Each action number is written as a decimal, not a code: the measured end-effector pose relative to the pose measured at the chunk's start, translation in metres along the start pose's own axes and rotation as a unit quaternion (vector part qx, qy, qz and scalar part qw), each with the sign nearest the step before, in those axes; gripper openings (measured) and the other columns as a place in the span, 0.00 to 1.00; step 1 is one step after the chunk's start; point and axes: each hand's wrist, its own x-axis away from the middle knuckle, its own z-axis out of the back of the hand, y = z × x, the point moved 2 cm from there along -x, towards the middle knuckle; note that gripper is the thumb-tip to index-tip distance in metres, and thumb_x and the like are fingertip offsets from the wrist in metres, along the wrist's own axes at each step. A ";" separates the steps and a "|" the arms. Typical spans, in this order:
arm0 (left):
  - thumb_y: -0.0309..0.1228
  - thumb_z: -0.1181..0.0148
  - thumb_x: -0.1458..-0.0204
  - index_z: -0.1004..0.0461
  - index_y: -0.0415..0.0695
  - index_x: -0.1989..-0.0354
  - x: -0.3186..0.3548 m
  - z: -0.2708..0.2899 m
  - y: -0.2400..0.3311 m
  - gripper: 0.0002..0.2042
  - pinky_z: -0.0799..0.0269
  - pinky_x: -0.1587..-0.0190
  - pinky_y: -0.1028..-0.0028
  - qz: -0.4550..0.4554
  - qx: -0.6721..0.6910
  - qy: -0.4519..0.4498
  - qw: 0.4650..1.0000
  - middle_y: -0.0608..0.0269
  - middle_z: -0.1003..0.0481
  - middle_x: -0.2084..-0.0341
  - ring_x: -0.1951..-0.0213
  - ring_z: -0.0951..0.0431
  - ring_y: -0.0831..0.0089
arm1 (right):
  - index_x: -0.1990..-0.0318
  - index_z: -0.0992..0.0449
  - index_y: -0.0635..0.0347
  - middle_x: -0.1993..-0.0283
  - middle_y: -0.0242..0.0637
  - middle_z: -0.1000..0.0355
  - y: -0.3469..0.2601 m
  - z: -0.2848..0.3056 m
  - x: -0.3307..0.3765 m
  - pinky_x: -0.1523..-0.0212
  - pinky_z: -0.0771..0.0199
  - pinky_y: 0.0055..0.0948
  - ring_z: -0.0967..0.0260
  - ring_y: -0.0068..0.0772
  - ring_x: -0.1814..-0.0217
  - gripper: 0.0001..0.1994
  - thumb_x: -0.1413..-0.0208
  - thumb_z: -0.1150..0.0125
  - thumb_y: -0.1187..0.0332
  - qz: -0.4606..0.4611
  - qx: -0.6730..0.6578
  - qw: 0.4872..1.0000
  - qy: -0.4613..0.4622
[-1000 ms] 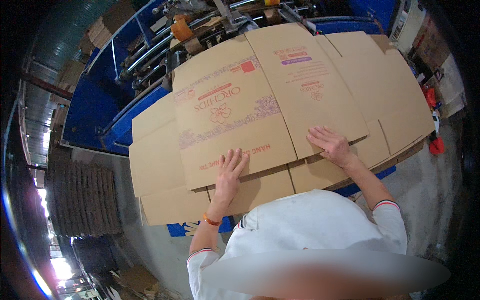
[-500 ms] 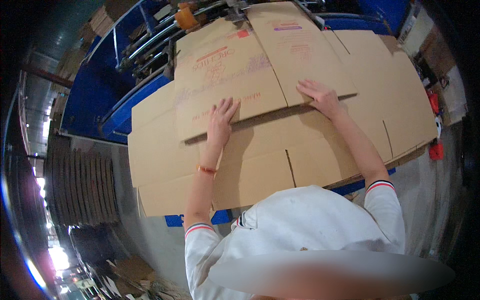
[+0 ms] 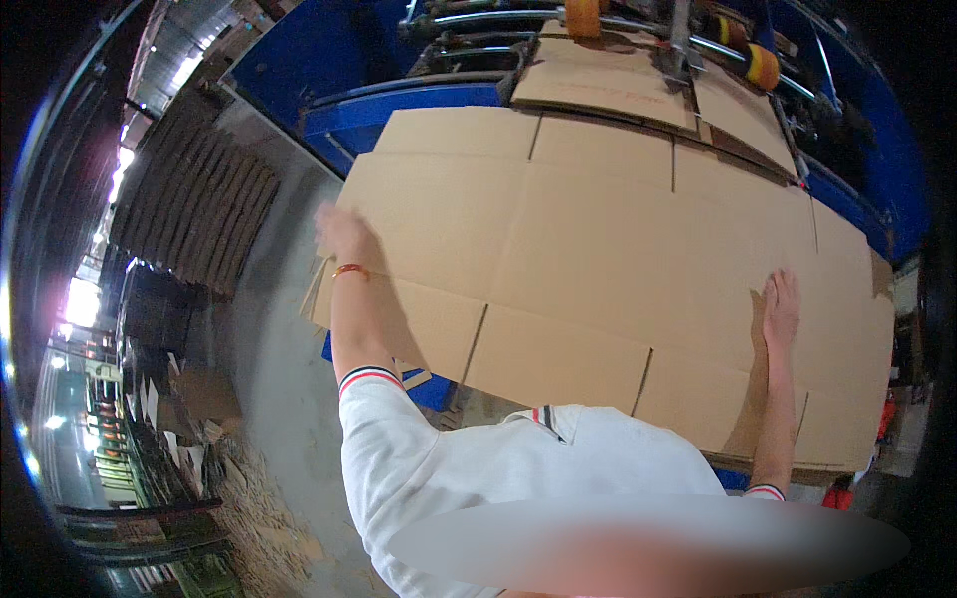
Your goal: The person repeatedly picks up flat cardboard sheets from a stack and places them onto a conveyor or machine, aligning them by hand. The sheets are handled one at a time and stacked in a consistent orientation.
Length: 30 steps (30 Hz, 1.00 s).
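While perhaps steadying flattened carton (image 3: 598, 239) with open right hand (image 3: 783, 311), has left hand (image 3: 345, 235) at its left edge; cannot tell if gripping.

White glare (image 3: 84, 302) shines beyond the left edge of the flat brown cardboard sheet (image 3: 598, 239); the bare left hand (image 3: 342, 235) is blurred.

The person wears a white shirt (image 3: 598, 453) with 2 short sleeves. The left sleeve (image 3: 387, 404) ends in a band of 2 stripes, dark at the edge and red behind it, with white between; the right sleeve (image 3: 766, 492) shows similar striping. A short striped trim (image 3: 544, 419), dark and red, sits at the shirt's far edge. 1 thin orange-brown bracelet (image 3: 351, 270) circles the left wrist (image 3: 350, 259).
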 end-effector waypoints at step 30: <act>0.28 0.39 0.51 0.36 0.34 0.45 0.278 0.195 0.002 0.25 0.31 0.51 0.70 -0.220 0.321 -0.182 0.903 0.52 0.28 0.53 0.54 0.28 0.67 | 0.41 0.37 0.70 0.38 0.53 0.39 0.200 0.048 0.282 0.38 0.41 0.46 0.41 0.52 0.37 0.28 0.40 0.54 0.54 -0.516 0.111 0.815 0.240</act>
